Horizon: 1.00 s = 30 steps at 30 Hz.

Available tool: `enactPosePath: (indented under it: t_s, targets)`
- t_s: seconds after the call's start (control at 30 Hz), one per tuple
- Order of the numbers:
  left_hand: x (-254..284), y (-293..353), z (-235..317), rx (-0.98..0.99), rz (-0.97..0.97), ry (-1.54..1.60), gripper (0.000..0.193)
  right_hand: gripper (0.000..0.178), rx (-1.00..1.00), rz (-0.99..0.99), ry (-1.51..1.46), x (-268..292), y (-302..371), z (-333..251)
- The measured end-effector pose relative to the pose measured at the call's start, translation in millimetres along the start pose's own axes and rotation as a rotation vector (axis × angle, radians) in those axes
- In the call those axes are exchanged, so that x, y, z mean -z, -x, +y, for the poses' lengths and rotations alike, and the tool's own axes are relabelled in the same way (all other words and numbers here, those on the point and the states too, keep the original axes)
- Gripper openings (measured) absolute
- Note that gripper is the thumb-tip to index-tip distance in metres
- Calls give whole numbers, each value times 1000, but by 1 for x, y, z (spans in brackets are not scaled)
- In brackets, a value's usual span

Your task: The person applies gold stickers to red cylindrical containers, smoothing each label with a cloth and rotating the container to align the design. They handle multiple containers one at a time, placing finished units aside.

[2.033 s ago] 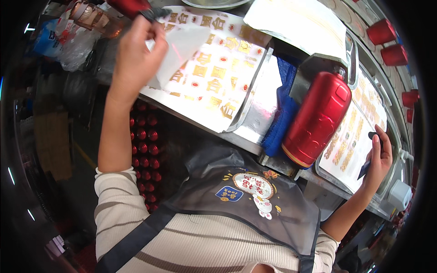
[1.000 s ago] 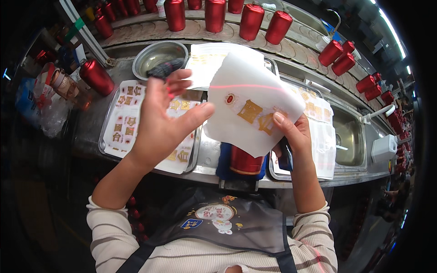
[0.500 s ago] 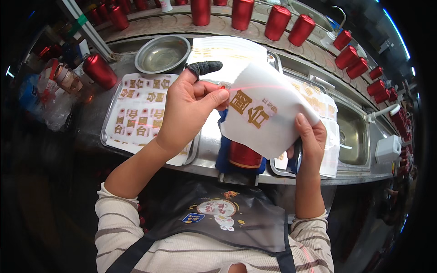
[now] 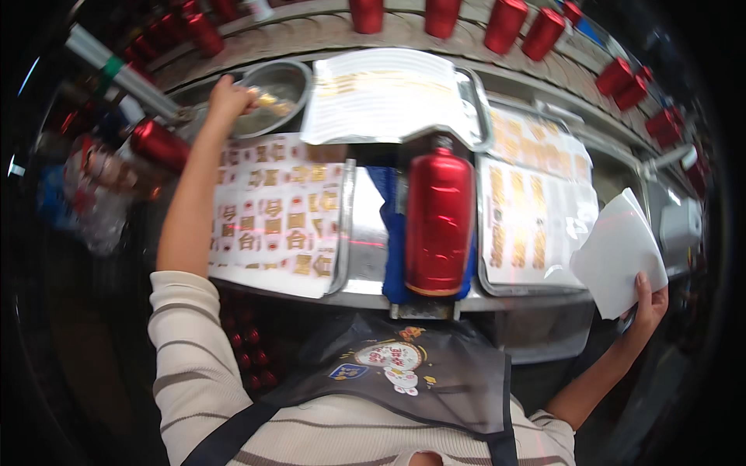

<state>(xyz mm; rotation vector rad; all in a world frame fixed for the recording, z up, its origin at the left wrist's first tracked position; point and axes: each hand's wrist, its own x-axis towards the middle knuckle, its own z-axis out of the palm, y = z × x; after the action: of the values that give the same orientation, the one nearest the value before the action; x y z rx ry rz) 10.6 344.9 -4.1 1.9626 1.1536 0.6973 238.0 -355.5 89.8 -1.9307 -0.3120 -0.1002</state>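
Note:
My left hand (image 4: 230,96) reaches far up-left to the rim of a round metal bowl (image 4: 289,78); its fingers are bunched over something gold-coloured in the bowl, too small to make out. My right hand (image 4: 650,301) is out at the lower right, holding a white backing sheet (image 4: 618,253) by its bottom edge, away from the bench. In the middle a large red cylinder (image 4: 439,220) lies on a blue cloth (image 4: 392,233) in a metal holder.
A tray (image 4: 342,233) with a sheet of gold labels (image 4: 273,213) lies left of the cylinder, another label sheet (image 4: 532,217) right of it, and a white sheet stack (image 4: 388,95) behind. Several red cylinders (image 4: 505,23) line the back ledge. One red cylinder (image 4: 159,144) lies far left.
Both hands held the white sheet in front of me before. Now my left hand has let go and reached to the bowl, and my right hand has carried the sheet out to the right.

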Motion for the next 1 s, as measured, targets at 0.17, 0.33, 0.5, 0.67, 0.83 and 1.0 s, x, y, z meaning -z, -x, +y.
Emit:
enactPosePath:
  t_s: [0.17, 0.33, 0.5, 0.67, 0.83, 1.0]
  targets:
    - [84, -120, -150, 109, -99, -356, 54, 32, -125, 253, 53, 68, -14, 85]
    - [41, -136, -154, -49, -58, -334, 59, 25, -369, 475, 210, 128, 35, 195]
    - [104, -106, -121, -348, 21, -395, 41, 29, -443, 430, 221, 112, 33, 324]
    - [54, 53, 8, -541, 64, -388, 18, 24, -1110, 566, 99, 144, 54, 434]
    - [25, 195, 110, -737, -27, -390, 13, 24, -534, 784, 68, 176, 28, 402]
    - [21, 252, 154, -859, -310, 4, 25, 30, -23, 471, -149, 30, -41, 166]
